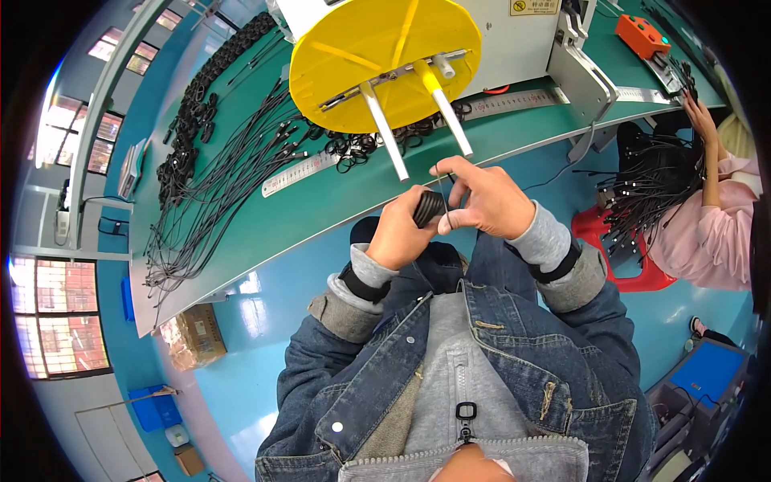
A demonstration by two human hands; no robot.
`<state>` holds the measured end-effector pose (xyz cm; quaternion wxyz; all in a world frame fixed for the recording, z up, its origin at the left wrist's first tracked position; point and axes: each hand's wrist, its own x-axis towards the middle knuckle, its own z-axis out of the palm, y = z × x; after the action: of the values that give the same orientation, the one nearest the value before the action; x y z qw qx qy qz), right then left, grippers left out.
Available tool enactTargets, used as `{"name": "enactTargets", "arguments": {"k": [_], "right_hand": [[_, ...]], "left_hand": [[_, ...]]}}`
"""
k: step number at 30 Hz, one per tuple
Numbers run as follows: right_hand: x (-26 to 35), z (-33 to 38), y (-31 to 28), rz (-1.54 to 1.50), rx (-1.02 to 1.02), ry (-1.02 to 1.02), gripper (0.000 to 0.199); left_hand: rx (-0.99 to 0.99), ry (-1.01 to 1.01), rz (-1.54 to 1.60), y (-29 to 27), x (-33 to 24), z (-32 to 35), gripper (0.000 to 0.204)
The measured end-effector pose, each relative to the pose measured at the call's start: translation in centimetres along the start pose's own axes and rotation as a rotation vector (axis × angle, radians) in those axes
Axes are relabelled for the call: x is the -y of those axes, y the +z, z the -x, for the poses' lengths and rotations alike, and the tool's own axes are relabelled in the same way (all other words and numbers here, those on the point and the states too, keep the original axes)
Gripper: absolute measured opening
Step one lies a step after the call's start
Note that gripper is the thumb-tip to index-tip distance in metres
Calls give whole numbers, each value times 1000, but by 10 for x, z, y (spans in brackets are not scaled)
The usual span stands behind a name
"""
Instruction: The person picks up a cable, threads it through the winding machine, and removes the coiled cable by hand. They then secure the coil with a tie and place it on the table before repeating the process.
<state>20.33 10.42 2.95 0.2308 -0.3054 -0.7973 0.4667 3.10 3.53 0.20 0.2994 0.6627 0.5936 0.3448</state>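
Note:
My left hand (404,229) is closed around a coiled black cable (430,207), just in front of the table edge. Beside it, my right hand (491,199) has its thumb and fingers bent around a thin black band (446,210), which runs taut between them next to the coil. Whether the band goes round the coil cannot be made out. Just beyond both hands, two silver rods (384,128) stick out from a yellow disc (353,88) on a white machine. Black loops (353,151) lie on the table under the disc.
Many straight black cables (233,181) spread over the left of the green table (257,233), with a pile of coiled ones (189,136) behind. A steel ruler (301,173) lies along the front. At right, a person in pink (707,233) handles cables near an orange control box (642,42).

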Motion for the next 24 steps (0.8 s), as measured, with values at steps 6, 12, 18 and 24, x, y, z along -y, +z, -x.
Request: {"name": "enactTargets", "arguments": {"k": [6,12,18,24], "right_hand": [[13,1,13,482,-32,-269,68],[-4,-8,19,-99,55,-184,55],[-11,5,19,-1063,271,289,37],[17,2,41,-241,-146,-62,28]], "left_hand": [[-48,81,-207,4,-1,2,44],[-249,188,-36,7,1,-3,55],[-63,-66,698,4,3,12,54],[68,-180,374,-18,-6,35,39]]}}
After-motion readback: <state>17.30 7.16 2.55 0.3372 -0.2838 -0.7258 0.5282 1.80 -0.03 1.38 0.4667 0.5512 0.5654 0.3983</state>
